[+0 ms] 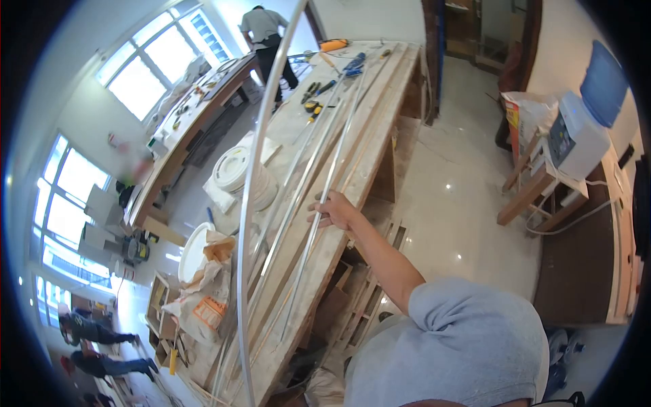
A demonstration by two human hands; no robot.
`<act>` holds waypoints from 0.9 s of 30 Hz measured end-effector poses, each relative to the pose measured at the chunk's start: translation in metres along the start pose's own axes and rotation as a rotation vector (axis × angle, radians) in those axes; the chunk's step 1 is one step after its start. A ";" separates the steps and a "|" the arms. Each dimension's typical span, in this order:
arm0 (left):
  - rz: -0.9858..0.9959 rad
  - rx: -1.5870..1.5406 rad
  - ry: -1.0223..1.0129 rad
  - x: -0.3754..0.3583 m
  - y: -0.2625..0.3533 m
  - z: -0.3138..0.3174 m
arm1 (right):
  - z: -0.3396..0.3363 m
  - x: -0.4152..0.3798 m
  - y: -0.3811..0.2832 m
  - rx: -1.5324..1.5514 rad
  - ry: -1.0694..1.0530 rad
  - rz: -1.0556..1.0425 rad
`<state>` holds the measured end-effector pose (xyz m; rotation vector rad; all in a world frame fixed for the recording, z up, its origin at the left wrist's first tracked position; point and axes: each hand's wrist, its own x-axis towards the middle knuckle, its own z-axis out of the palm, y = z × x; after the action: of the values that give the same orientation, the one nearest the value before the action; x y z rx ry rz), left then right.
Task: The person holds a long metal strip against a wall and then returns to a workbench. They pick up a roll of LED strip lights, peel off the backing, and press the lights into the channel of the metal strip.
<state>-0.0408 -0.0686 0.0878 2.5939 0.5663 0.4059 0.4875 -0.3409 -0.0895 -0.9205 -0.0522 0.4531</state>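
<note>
My right hand (334, 209) reaches over a long worktable (308, 261), palm down, with its fingers closed around a thin, pale strip (337, 152). The strip runs lengthwise along the table. More long, shiny strips (283, 227) lie beside it on the left. A grey tube (252, 169) crosses the view from top to bottom, close to the camera; what supports it is hidden. Beyond the hand, a yellow-and-black tape measure (312, 108) and several hand tools lie on the tabletop. My left hand is out of view.
A white bucket (234, 169) and a torn paper bag (210, 305) stand on the left. A water dispenser (580, 132) on a wooden stand is at right, near a sack (529, 112). One person (264, 30) stands at the far end; others (102, 329) are lower left.
</note>
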 end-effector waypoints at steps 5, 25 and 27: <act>-0.157 -0.140 0.229 -0.024 -0.041 0.013 | 0.036 -0.048 0.011 -0.116 -0.080 -0.013; -0.065 -0.554 1.149 -0.195 -0.055 -0.107 | 0.298 -0.275 -0.002 -0.367 -0.957 -0.439; -0.055 -0.618 1.247 -0.223 -0.061 -0.118 | 0.319 -0.283 0.003 -0.370 -1.013 -0.434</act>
<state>-0.2990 -0.0769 0.1181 1.4868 0.7055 1.8495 0.1560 -0.2114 0.1445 -0.9220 -1.2685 0.4683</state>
